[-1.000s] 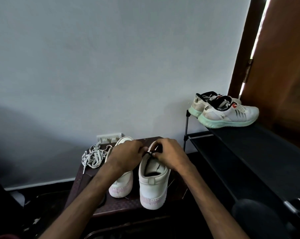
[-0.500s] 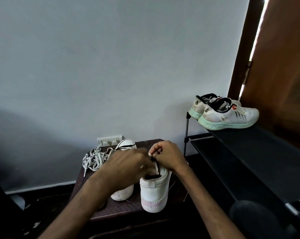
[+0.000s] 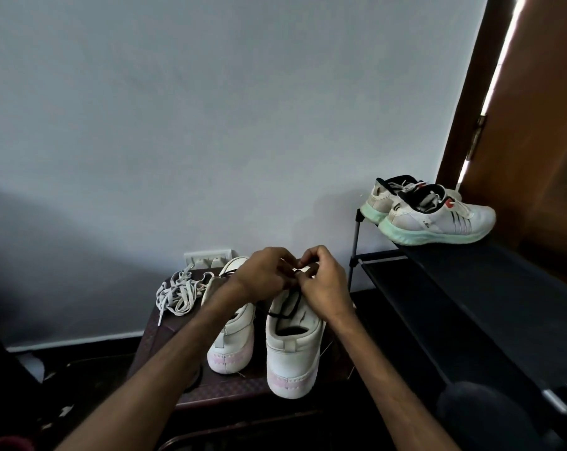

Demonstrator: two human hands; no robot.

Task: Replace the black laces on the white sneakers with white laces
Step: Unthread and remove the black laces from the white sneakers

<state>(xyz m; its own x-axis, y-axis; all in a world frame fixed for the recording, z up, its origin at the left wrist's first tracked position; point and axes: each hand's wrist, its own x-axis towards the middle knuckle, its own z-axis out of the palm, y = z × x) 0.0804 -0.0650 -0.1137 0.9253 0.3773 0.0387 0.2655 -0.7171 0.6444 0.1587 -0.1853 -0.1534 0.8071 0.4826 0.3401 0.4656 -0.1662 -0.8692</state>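
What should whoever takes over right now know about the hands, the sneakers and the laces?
Hands: left hand and right hand both pinch the black lace above the nearer sneaker.
The other sneaker stands beside it on the stool; white laces lie piled at the stool's far left corner.
Done: black lace loosened at the nearer sneaker's top, not out.
Left: pull it free, strip the other sneaker, thread white laces into both.
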